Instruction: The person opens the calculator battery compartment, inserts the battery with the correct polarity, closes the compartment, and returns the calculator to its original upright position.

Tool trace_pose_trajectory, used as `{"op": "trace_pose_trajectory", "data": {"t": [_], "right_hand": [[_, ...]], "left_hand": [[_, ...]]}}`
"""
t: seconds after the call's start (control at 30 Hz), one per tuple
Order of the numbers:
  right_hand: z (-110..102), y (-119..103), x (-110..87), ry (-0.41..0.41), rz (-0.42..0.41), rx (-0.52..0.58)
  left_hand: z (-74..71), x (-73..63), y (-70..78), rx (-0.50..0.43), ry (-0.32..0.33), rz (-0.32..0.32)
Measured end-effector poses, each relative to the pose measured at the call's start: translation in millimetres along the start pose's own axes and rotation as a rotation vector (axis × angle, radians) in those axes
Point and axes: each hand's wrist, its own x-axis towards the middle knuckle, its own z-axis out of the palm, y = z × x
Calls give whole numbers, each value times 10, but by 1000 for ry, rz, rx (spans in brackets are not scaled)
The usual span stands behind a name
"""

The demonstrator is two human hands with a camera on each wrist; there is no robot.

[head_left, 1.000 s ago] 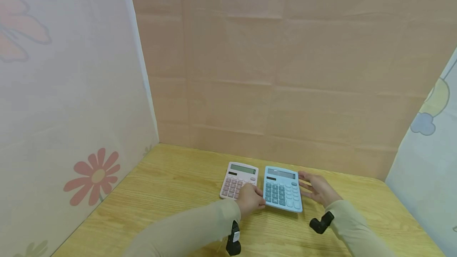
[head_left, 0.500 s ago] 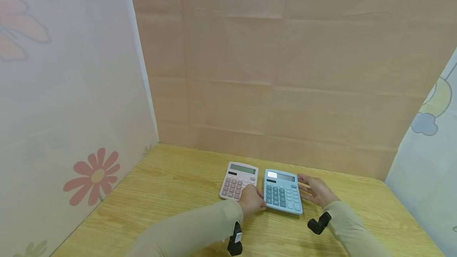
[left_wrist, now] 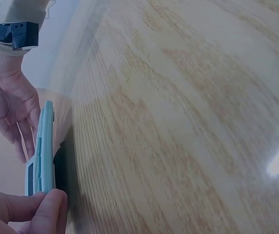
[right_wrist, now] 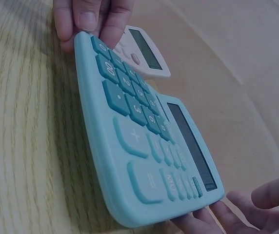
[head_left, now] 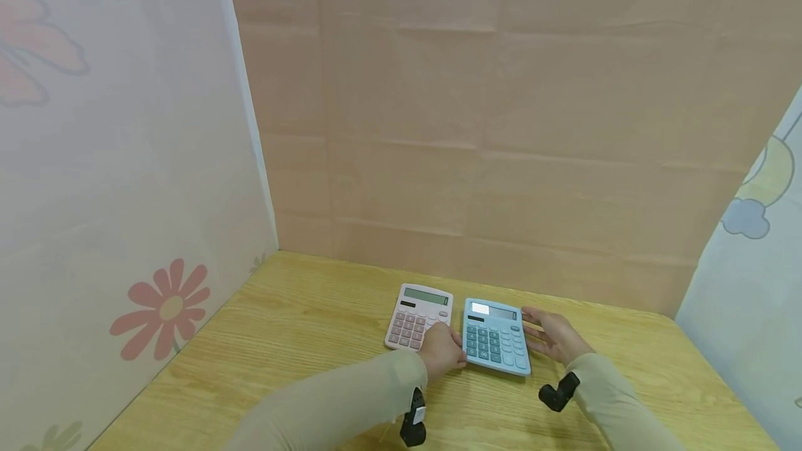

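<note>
A light blue calculator (head_left: 497, 336) is at the middle of the table, its near edge raised a little over a shadow. My left hand (head_left: 442, 351) pinches its near left corner between thumb and fingers; the left wrist view shows that grip on the calculator (left_wrist: 46, 151) from the side. Along the right edge lies my right hand (head_left: 557, 337), fingers loosely extended. In the right wrist view, fingertips (right_wrist: 198, 222) reach beneath that edge, and the thumb stays off the calculator. A pink calculator (head_left: 426, 301) lies just to the left, its lower right part hidden by my left hand.
The wood-grain table (head_left: 326, 305) ends at a tan cloth backdrop (head_left: 401, 124). A pale flowered panel (head_left: 175, 159) stands at the left, and another printed panel (head_left: 752, 291) at the right. Each sleeve carries a black wrist camera.
The blue calculator's far end has come down slightly toward the table, and a bright reflection has appeared on its display. My right hand has shifted slightly with it. The pink calculator is unmoved.
</note>
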Motion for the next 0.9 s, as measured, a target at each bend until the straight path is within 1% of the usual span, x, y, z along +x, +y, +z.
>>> {"op": "trace_pose_trajectory", "data": {"t": [0.33, 0.5, 0.67, 0.9], "right_hand": [[3, -11, 13, -1, -10, 4], [0, -8, 19, 17, 2, 16], [1, -7, 6, -2, -6, 3], [15, -19, -17, -18, -9, 7]], "left_hand": [[24, 35, -19, 13, 5, -1], [18, 27, -13, 60, 10, 8], [12, 15, 5, 154, 4, -6], [15, -1, 8, 194, -1, 3]]}}
